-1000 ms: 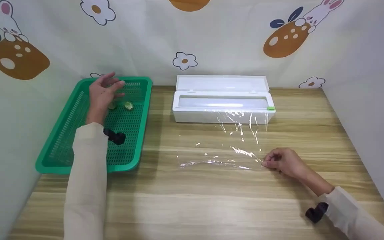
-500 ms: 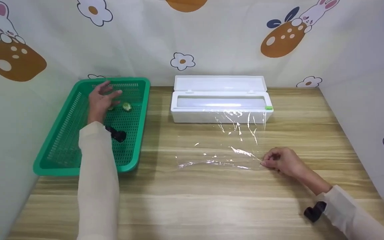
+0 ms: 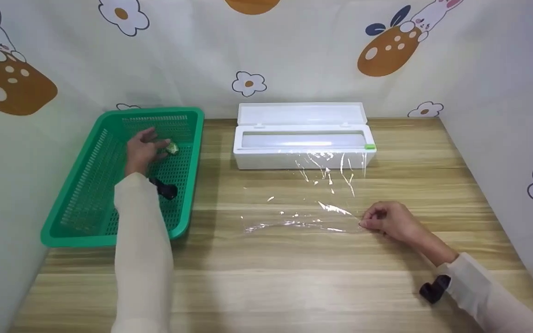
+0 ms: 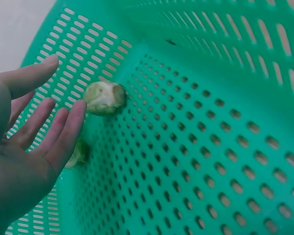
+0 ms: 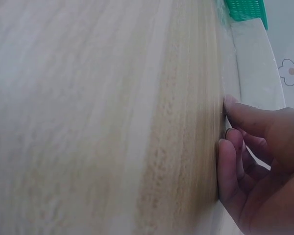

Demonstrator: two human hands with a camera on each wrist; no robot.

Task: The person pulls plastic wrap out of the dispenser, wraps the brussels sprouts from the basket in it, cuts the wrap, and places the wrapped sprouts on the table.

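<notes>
My left hand (image 3: pixel 140 150) reaches into the green plastic basket (image 3: pixel 195 171) on the left, its fingers extended and holding nothing. Just beyond the fingertips, in the left wrist view, lies a Brussels sprout (image 4: pixel 105 100); a second Brussels sprout (image 4: pixel 77 154) is partly hidden behind the fingers. On the table's right side, my right hand (image 3: pixel 393 221) pinches the front right corner of a sheet of clear cling film (image 3: pixel 333 209). That sheet runs back over the front of the white cling film box (image 3: pixel 271 161), whose lid (image 3: pixel 301 113) stands raised.
A green slide cutter (image 3: pixel 369 146) sits at the right end of the box's front edge. Printed fabric walls (image 3: pixel 192 55) enclose the wooden table (image 3: pixel 285 277) at the back and sides. The basket's raised rim surrounds my left hand.
My left hand has lowered deeper into the basket and come nearer the Brussels sprouts. My right hand keeps its pinch on the film. The head view has shifted slightly.
</notes>
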